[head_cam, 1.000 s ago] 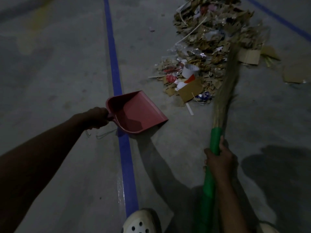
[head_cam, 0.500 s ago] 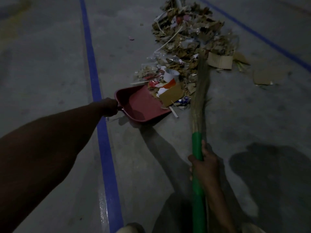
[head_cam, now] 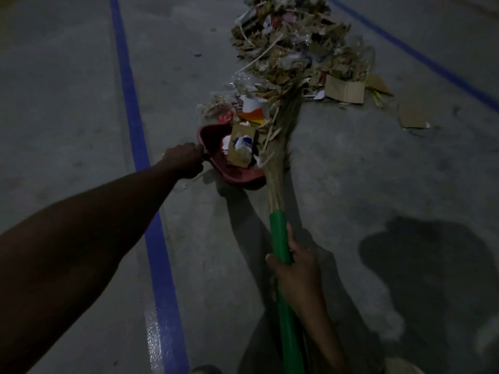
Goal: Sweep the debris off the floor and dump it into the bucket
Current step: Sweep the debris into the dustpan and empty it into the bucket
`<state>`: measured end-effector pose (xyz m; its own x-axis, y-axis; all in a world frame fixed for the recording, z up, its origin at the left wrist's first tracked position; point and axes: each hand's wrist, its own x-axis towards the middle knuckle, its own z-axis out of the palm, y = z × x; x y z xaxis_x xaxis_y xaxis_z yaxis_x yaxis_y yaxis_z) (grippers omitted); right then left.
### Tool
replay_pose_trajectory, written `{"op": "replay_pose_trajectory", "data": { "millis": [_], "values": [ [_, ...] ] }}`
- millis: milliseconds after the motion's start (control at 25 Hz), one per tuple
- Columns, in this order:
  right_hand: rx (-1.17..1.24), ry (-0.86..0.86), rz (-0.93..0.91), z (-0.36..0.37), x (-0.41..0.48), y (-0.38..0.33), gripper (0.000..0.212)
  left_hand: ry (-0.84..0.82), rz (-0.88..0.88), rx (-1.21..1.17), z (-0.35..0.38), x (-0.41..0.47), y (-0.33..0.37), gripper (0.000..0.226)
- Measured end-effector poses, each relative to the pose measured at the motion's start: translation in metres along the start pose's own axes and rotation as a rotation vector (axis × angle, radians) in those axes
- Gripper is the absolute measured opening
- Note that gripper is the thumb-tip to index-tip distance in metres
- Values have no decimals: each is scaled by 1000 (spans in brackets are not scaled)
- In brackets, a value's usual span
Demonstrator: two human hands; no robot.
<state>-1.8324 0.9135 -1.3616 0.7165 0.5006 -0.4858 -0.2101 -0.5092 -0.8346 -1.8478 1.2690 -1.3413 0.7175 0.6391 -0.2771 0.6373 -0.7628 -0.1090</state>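
Observation:
A big heap of debris (head_cam: pixel 294 55), cardboard scraps, paper and plastic, lies on the grey floor at the top middle. My left hand (head_cam: pixel 185 160) grips the handle of a red dustpan (head_cam: pixel 232 174) set at the heap's near edge, with cardboard and paper pieces lying in it. My right hand (head_cam: pixel 295 271) holds the green handle of a straw broom (head_cam: pixel 280 147). Its bristles lie along the dustpan's right side, against the debris. No bucket is in view.
A blue floor line (head_cam: pixel 140 147) runs from the top left down past my left arm. A second blue line (head_cam: pixel 421 52) crosses the top right. Loose cardboard pieces (head_cam: pixel 411 117) lie right of the heap. My shadow darkens the floor at the lower right.
The dustpan has been pushed forward into the heap's edge. The broom has swept left, and more cardboard and paper now lie in the pan.

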Motion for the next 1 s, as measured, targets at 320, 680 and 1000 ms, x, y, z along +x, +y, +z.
{"op": "replay_pose_trajectory", "data": {
  "millis": [320, 680, 1000],
  "values": [
    [-82, 267, -75, -18, -24, 13, 95, -16, -3, -56, 17, -20, -4, 34],
    [-331, 224, -53, -50, 69, -36, 85, -26, -24, -46, 20, -26, -13, 33],
    [-423, 85, -101, -48, 146, -70, 80, -25, -29, -1, 11, 28, -36, 44]
  ]
}}
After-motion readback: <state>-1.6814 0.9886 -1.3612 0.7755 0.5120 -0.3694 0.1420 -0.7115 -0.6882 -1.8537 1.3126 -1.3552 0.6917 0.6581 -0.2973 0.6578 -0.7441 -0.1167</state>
